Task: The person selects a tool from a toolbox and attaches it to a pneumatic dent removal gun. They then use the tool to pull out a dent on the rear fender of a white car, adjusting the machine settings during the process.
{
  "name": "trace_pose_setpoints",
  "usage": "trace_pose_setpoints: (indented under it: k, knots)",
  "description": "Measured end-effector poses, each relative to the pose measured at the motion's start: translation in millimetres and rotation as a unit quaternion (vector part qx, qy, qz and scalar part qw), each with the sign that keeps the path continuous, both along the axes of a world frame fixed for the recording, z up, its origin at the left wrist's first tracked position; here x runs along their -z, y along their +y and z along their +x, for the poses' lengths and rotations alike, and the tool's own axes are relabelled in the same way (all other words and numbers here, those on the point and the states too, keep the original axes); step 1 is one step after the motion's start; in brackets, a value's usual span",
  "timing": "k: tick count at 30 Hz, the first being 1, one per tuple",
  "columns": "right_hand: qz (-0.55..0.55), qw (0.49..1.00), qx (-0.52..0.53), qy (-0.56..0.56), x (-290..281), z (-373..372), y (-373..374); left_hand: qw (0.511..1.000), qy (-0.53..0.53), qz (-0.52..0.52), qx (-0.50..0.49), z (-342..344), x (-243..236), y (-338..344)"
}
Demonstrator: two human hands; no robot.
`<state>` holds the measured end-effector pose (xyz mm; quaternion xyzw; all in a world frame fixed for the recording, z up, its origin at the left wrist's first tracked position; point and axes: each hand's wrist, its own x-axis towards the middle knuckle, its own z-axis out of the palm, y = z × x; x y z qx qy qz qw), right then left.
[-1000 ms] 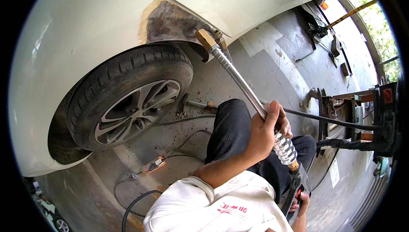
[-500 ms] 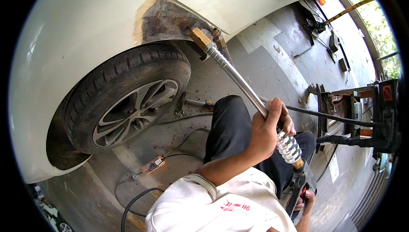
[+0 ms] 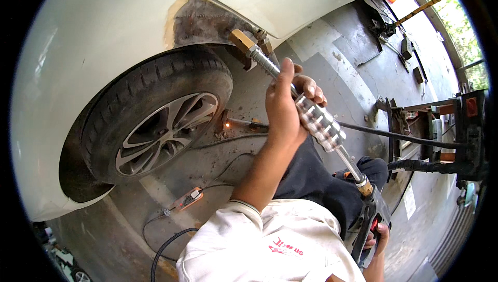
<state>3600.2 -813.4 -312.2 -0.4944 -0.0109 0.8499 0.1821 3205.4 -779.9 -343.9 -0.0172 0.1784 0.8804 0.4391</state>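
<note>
Your left hand (image 3: 286,107) is closed around the ribbed metal weight (image 3: 317,120) of the dent puller (image 3: 306,113), thumb pointing up along the shaft toward the car and fingers (image 3: 311,87) curled over the top. Your right hand (image 3: 376,238) is wrapped around the black pistol grip (image 3: 369,225) at the near end of the same tool, low at the right, partly hidden behind the grip.

The dent puller runs as one long slanted line, from the grip near your lap up and left to its brass tip (image 3: 241,39). That tip sits against the sanded, bare-metal patch (image 3: 199,20) on the white car body (image 3: 78,48), just above the wheel arch and to the far right of the tyre (image 3: 155,111).

Your left forearm (image 3: 262,170) rises from the white sleeve (image 3: 270,245) and reaches up and forward, wrist fairly straight. Your dark-trousered knee (image 3: 316,178) lies right under the shaft.

To the left the tyre and the arch edge stand close to the tip. On the right a black cable (image 3: 399,136) crosses the concrete floor (image 3: 332,48) toward a metal frame (image 3: 430,126). An orange switch box (image 3: 189,197) with its cord lies on the floor near your left elbow. The floor beyond the tip, far right, is more open, with small tools (image 3: 394,38) scattered farther off.
</note>
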Motion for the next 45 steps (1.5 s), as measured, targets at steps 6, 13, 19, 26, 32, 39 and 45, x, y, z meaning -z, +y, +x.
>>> trace_pose_setpoints:
  k: [6, 13, 19, 26, 32, 39, 45]
  knots:
    - [-0.007, 0.999, 0.002, 0.042, 8, 30, -5, 0.996, 0.024, -0.035, 0.084, 116, 16, -11]
    - [0.029, 0.999, -0.030, 0.027, 14, 17, -5, 0.995, 0.069, -0.008, 0.076, 102, 4, -6]
    - [0.002, 1.000, -0.019, 0.021, 13, 8, -4, 0.994, 0.055, -0.031, 0.089, 94, 0, -6]
    - [-0.002, 0.998, -0.014, 0.053, 21, 14, -5, 0.995, 0.050, -0.016, 0.088, 90, 5, -7]
    - [0.014, 0.999, -0.019, 0.021, 13, -1, -8, 0.994, 0.063, -0.010, 0.093, 86, 12, -7]
    - [0.018, 0.999, -0.035, 0.031, 13, 0, -6, 0.994, 0.048, -0.014, 0.095, 85, 9, -6]
    - [0.013, 0.999, -0.018, 0.030, 14, -1, -3, 0.996, 0.018, 0.015, 0.083, 85, 7, -5]
